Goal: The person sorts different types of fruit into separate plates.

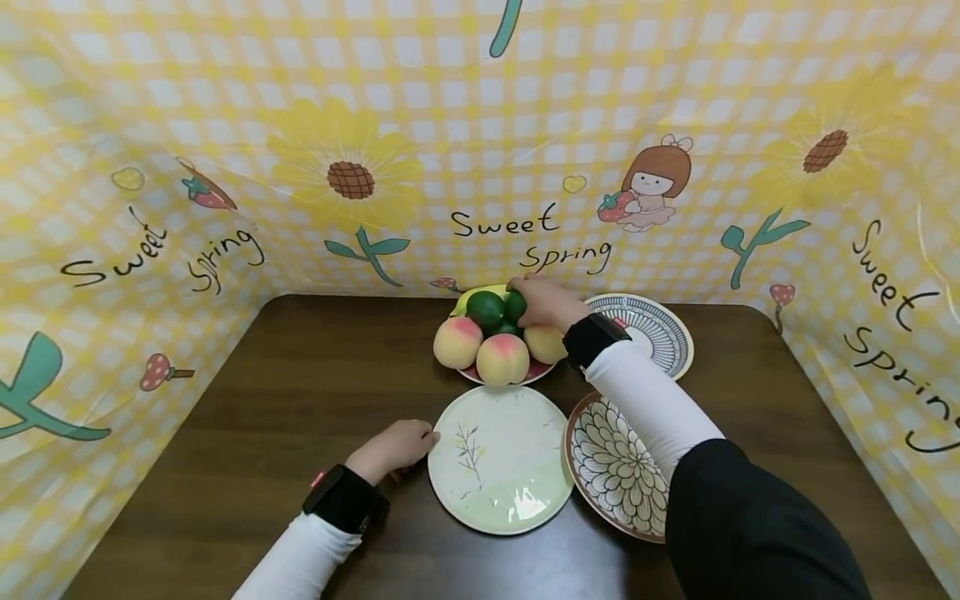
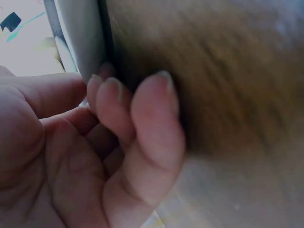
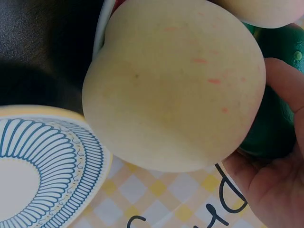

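My right hand reaches to the back of the table and grips a dark green fruit, thumb and fingers curled around its sides in the right wrist view. Beside it lies another dark green fruit, among peaches and a yellow banana heaped on a red plate with a pale rim. Near the front, my left hand pinches the left edge of a pale green plate. In the left wrist view its thumb lies over the rim, with the other fingers curled beside it.
Right of the pale green plate, a brown-rimmed plate with a petal pattern sits partly under my right forearm. Behind it stands a white plate with blue lines and a yellow rim. A yellow checked cloth hangs around the dark wooden table.
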Demonstrator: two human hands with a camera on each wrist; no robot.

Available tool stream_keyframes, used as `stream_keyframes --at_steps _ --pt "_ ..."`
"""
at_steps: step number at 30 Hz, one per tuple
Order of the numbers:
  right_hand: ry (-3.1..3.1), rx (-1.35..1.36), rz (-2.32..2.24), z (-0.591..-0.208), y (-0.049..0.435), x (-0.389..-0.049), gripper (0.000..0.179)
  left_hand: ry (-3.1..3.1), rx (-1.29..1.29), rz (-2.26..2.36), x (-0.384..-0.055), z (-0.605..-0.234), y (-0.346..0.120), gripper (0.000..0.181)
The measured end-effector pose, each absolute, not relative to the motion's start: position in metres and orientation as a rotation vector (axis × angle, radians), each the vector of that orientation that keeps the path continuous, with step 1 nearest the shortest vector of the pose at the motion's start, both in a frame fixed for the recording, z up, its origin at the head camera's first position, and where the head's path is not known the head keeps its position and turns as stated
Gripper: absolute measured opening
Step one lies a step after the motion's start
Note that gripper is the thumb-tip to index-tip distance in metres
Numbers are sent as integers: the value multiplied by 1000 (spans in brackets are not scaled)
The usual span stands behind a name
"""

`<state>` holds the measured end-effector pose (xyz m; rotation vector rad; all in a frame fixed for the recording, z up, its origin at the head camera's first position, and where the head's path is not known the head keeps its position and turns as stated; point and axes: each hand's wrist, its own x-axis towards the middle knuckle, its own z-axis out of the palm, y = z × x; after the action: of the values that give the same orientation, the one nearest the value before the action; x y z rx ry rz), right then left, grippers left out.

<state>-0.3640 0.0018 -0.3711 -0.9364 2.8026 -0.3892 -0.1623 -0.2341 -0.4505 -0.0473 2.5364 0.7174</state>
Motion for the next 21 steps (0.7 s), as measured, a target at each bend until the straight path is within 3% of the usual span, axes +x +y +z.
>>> stream_keyframes --at_steps 21 --pt "2886 -982 -418 -360 9 -363 57 2537 -30 711 -163 -449 -234 25"
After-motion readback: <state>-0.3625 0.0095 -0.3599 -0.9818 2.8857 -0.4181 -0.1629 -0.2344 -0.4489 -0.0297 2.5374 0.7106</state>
